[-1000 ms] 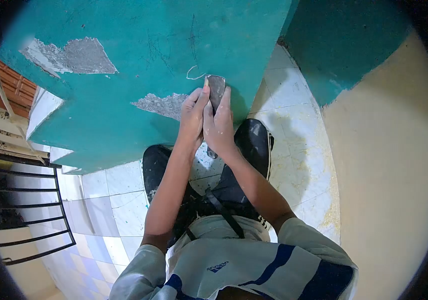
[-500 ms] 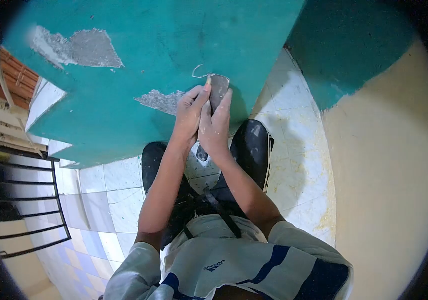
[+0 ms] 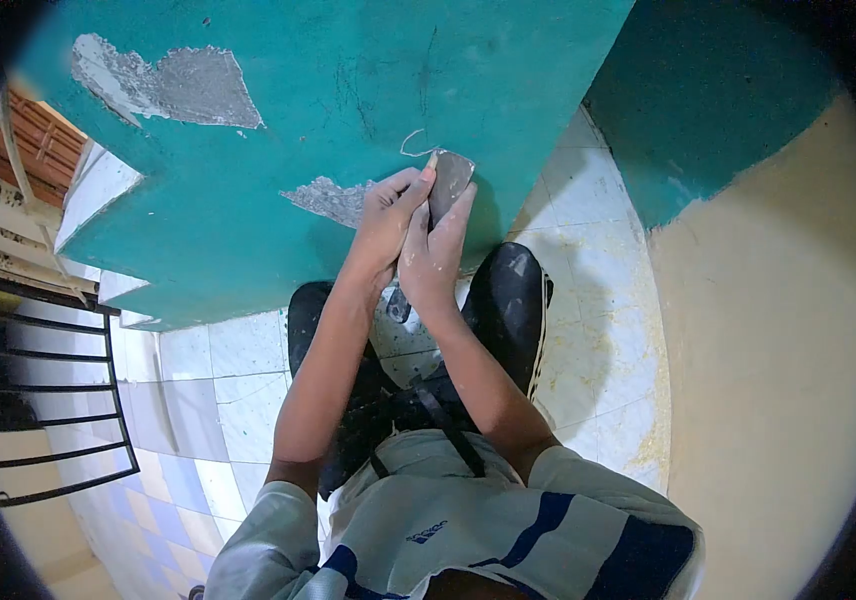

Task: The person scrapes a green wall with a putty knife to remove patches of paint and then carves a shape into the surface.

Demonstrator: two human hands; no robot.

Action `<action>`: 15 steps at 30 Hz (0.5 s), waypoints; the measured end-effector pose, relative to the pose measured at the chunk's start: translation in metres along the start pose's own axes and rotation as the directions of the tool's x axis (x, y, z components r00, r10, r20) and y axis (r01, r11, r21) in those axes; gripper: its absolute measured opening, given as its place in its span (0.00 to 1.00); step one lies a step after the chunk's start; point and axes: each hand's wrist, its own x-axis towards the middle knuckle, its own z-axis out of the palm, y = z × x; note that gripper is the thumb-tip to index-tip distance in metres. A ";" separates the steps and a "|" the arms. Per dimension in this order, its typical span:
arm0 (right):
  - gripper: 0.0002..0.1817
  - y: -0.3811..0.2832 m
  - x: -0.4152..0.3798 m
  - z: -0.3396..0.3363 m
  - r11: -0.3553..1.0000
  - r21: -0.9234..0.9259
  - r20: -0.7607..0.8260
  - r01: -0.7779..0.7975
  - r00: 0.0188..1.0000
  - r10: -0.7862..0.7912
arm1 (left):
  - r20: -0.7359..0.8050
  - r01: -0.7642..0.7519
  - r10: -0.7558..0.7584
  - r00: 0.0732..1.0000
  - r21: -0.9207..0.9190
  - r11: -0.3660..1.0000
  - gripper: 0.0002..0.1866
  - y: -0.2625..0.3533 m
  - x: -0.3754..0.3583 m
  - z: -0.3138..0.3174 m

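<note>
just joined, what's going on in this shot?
A person is standing close to a teal painted wall, looking down. Both hands grip a scraper: the left hand and right hand are side by side on it, with its blade pressed flat against the wall. Beside the blade is a patch of bare grey plaster where paint is off; a larger patch sits higher up. Black shoes rest on a white tiled floor.

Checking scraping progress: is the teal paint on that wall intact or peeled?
Peeled in places. The teal wall shows bare grey patches, one beside the scraper that both hands press against it.
</note>
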 end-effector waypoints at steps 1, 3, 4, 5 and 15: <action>0.32 -0.002 0.000 0.001 1.000 0.006 0.004 -0.012 1.000 0.012 | 0.000 0.002 -0.002 1.000 -0.004 1.000 0.15 0.002 0.000 0.002; 0.32 -0.010 0.004 0.000 0.999 0.023 -0.003 -0.032 0.999 0.032 | 0.032 0.001 -0.001 0.999 0.005 1.000 0.14 0.003 0.003 0.000; 0.32 -0.012 0.006 -0.001 0.999 0.027 -0.006 -0.041 0.999 0.041 | 0.064 0.000 -0.001 0.998 0.014 1.000 0.14 0.003 0.006 -0.003; 0.32 -0.009 0.005 0.001 1.000 -0.003 -0.029 -0.006 1.000 0.006 | 0.098 0.000 -0.002 0.995 0.021 1.000 0.13 0.001 0.009 -0.004; 0.31 0.001 0.004 0.005 0.996 -0.085 -0.038 0.018 0.999 -0.021 | 0.092 -0.006 0.013 0.996 -0.077 0.997 0.14 -0.007 0.014 -0.006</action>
